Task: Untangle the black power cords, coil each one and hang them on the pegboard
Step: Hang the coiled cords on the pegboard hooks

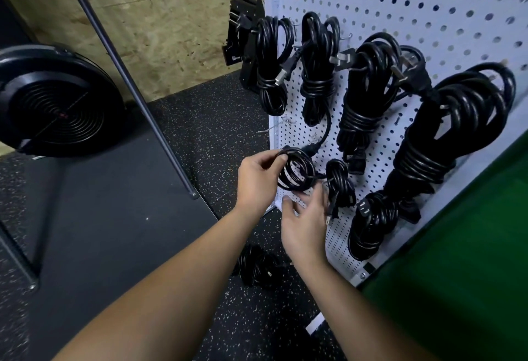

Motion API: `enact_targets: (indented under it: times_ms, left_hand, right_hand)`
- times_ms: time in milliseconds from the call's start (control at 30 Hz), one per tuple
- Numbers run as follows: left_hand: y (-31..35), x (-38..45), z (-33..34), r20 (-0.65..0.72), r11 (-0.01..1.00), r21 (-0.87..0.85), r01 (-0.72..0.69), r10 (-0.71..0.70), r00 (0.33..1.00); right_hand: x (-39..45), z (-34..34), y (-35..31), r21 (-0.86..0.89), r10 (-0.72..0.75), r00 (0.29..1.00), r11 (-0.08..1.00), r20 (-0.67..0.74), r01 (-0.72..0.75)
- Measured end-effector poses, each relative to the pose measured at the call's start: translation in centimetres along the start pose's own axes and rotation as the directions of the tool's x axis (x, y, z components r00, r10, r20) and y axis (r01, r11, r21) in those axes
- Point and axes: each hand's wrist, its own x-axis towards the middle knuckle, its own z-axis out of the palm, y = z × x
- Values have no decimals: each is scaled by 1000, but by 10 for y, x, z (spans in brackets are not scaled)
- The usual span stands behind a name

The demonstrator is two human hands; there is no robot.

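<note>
**Most cords hung, one in hand, one on the floor**

Several coiled cords already hang on the pegboard. The left hand grips a small coil at the board's lower left edge, seemingly about to hook it. The right hand hovers just below, fingers loose, holding nothing. Another bundle lies on the floor, probably next.

A round black studio light stood at left beside a slanting dark pole, before a chipboard wall, above speckled black rubber flooring; green fabric lay at right.
</note>
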Motion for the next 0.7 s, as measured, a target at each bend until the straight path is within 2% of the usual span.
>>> enact_targets:
  times_ms: [100, 233, 400, 500, 600, 700]
  left_hand:
    - [-2, -3, 0, -25, 1000, 1, 19, -19, 1000]
    - [-5, 3, 0, 20, 999, 0, 32, -32, 999]
    - [-4, 19, 1, 89, 997, 72, 38, -44, 995]
    - [2, 30, 7, 139, 998, -2, 69, -68, 988]
    - [0, 38, 18, 145, 999, -13, 47, -44, 988]
    - [-9, 40, 29, 144, 998, 60, 11, -19, 989]
  right_hand:
    - [-7, -5, 0, -29, 82, 995, 996, 52, -81]
    - [-5, -7, 3, -53, 123, 992, 991, 38, -121]
    - [2, -5, 6, 7, 164, 987, 987, -6, -164]
    - [4, -4, 9, 62, 158, 987, 986, -29, -156]
    - [6, -5, 15, 80, 173, 984, 982, -27, -171]
    - [9, -9, 16, 24, 238, 971, 971, 0, -238]
